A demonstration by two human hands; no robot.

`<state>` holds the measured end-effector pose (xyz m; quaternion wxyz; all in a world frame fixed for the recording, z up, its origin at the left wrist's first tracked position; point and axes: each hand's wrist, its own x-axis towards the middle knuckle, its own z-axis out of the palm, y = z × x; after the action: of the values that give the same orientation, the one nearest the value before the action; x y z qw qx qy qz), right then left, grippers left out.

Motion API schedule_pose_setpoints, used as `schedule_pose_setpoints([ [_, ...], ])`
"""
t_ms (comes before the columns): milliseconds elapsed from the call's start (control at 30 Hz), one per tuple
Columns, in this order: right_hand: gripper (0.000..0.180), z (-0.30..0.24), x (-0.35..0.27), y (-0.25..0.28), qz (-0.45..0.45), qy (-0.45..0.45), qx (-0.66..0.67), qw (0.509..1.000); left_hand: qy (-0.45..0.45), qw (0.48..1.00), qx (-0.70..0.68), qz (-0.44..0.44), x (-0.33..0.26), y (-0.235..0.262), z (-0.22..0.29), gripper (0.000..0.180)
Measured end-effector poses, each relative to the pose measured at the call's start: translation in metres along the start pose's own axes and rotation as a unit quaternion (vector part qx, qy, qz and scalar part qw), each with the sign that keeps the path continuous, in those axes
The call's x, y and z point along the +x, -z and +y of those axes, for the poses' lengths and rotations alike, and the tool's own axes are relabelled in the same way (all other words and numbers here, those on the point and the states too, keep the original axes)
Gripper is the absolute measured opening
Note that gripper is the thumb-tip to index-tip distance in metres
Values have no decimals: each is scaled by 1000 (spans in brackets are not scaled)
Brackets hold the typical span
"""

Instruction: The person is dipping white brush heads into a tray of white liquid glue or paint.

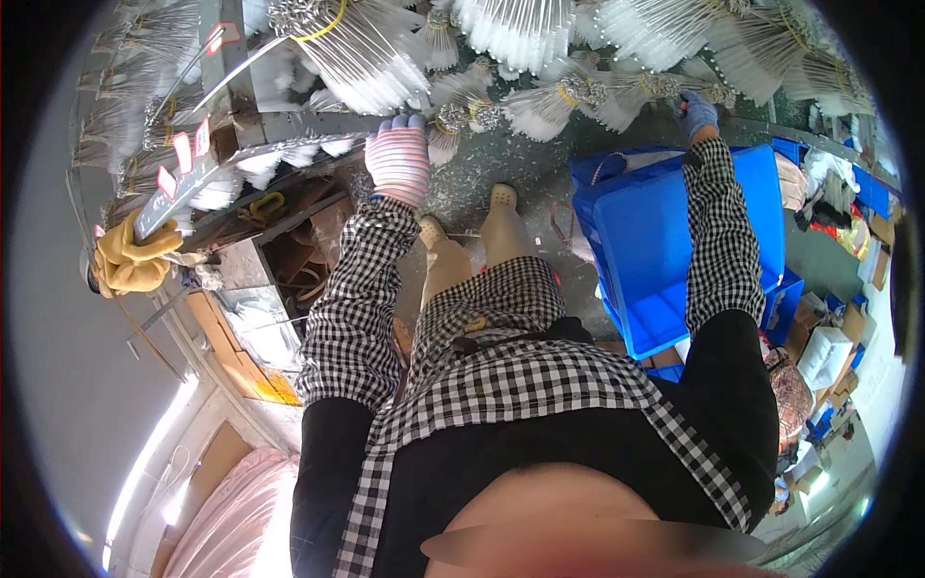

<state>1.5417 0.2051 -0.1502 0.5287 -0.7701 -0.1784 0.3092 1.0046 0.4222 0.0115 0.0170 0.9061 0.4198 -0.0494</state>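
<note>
My left hand (pixel 397 162), in a pink, white and blue striped glove, lies with its fingers curled over the grey metal rail (pixel 337 125). Just past its fingertips hangs a fanned bundle of thin wires with white brush-like ends (pixel 381 82), tied with a yellow band. Farther right, my right hand (pixel 696 118) wears a bluish-grey glove and reaches over a blue plastic bin. Its fingers are bent in close to the twisted wire ends of another bundle (pixel 665 87); what they grip is hidden.
Many similar bundles hang in rows beyond the rail. The blue bin (pixel 641 236) stands tilted below my right forearm. A tan work glove (pixel 135 252) covers a bar end at left. Below the rail sits a shelf box (pixel 308 250). White scraps litter the floor (pixel 482 154); boxes crowd the right side.
</note>
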Motion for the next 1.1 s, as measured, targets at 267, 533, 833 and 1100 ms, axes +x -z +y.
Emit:
schedule_pose_setpoints([
  [267, 29, -166, -181, -121, 9, 316, -217, 923, -1, 999, 17, -28, -6, 2, -10, 21],
  [533, 51, -178, -255, -326, -138, 463, -426, 765, -15, 995, 20, -96, 1, 16, -2, 22],
  [833, 26, -171, -244, -367, -176, 342, -479, 789, -4, 994, 9, -110, 6, 1, -8, 25],
  [1100, 16, -165, -240, -352, -155, 339, -498, 783, -45, 995, 26, -81, 4, -1, -4, 19],
])
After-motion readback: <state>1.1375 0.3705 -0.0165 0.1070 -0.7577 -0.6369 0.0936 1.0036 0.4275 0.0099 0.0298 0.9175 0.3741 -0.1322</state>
